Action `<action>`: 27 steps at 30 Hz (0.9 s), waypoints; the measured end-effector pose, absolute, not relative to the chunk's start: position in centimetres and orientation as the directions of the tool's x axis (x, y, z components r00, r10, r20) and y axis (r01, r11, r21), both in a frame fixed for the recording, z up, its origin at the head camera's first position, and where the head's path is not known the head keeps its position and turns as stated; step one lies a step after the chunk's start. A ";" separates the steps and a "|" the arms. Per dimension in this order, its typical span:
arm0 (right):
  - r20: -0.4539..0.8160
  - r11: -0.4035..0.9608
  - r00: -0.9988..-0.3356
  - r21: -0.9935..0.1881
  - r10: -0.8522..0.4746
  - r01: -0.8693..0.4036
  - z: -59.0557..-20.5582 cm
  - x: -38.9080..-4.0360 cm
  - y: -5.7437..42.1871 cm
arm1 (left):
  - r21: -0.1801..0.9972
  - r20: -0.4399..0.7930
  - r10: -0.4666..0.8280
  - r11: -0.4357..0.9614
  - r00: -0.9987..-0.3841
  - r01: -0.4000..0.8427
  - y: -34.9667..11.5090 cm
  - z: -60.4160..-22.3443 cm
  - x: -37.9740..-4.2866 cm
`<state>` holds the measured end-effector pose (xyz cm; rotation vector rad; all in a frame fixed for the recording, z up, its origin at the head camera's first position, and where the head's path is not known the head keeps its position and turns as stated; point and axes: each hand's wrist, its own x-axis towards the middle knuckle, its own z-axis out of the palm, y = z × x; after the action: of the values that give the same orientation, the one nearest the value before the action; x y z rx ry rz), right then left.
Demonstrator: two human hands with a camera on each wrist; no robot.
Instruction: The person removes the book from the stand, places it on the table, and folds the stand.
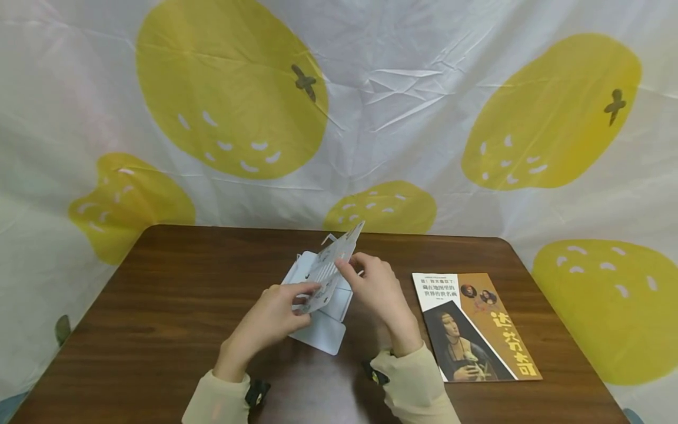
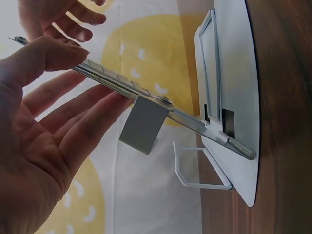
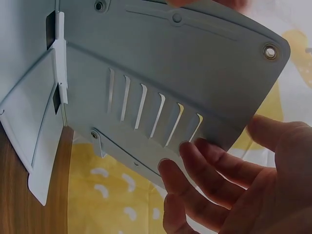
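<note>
A light metal book stand (image 1: 322, 337) lies partly unfolded on the table, its slotted panel (image 3: 146, 87) tilted up from the base plate (image 2: 239, 87). My left hand (image 1: 272, 312) holds one edge of that panel, thumb on one face and fingers behind it in the left wrist view. Along the opposite edge, my right hand (image 1: 378, 288) grips the panel between thumb and fingers; several fingertips lie on the face near the slots in the right wrist view. A bent wire leg (image 2: 207, 185) juts from the base plate. A small grey bracket (image 2: 144, 124) hangs from the panel's edge.
To the right of the stand, a book (image 1: 477, 327) with a portrait on its cover lies flat on the brown wooden table (image 1: 159, 306). Behind the table's back edge hangs a white cloth (image 1: 402, 118) printed with yellow fruit.
</note>
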<state>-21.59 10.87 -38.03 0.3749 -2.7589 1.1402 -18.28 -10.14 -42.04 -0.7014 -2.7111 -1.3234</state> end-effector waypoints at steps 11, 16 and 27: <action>0.173 0.725 -0.970 -0.645 -0.168 -0.241 -37.9 -21.9 11.7 | 0.704 0.218 0.408 0.564 -0.887 0.433 -9.7 -42.7 -18.2; 0.153 0.741 -0.971 -0.628 -0.181 -0.237 -38.1 -21.9 12.4 | 0.713 0.201 0.451 0.541 -0.870 0.445 -9.8 -42.8 -18.1; 0.103 0.760 -0.970 -0.605 -0.221 -0.237 -38.5 -22.1 13.9 | 0.758 0.227 0.461 0.469 -0.858 0.453 -10.6 -42.2 -18.0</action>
<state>-22.07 13.95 -38.53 0.3806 -2.9234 1.0094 -18.04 -10.56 -42.17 -0.8401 -2.7010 -1.3887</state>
